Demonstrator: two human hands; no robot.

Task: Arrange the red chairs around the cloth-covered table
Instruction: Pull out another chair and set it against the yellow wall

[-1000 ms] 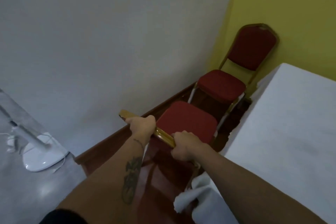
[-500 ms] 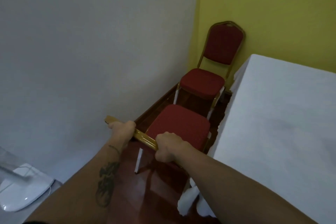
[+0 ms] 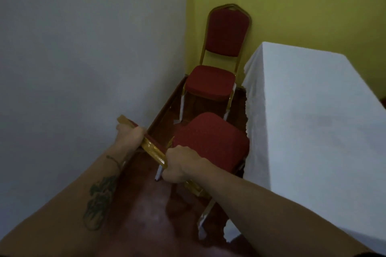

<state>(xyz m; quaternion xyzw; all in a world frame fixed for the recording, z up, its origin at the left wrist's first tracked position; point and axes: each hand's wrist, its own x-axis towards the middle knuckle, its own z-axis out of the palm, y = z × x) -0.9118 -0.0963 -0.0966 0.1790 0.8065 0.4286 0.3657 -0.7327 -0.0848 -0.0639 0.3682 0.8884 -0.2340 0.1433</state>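
A red chair point(image 3: 211, 140) with a gold frame stands close in front of me, its seat beside the left edge of the table under a white cloth point(image 3: 313, 123). My left hand point(image 3: 130, 134) and my right hand point(image 3: 180, 165) both grip the gold top rail of its backrest. A second red chair point(image 3: 217, 64) stands farther back in the corner, facing me, its back against the yellow wall.
A grey-white wall runs along the left and a yellow wall closes the back. The floor is dark red-brown wood with a skirting board along the left wall. The gap between wall and table is narrow.
The view has swung left to right and forward; the fan base at the lower left is out of sight. The held chair now sits closer to the table and the far chair.
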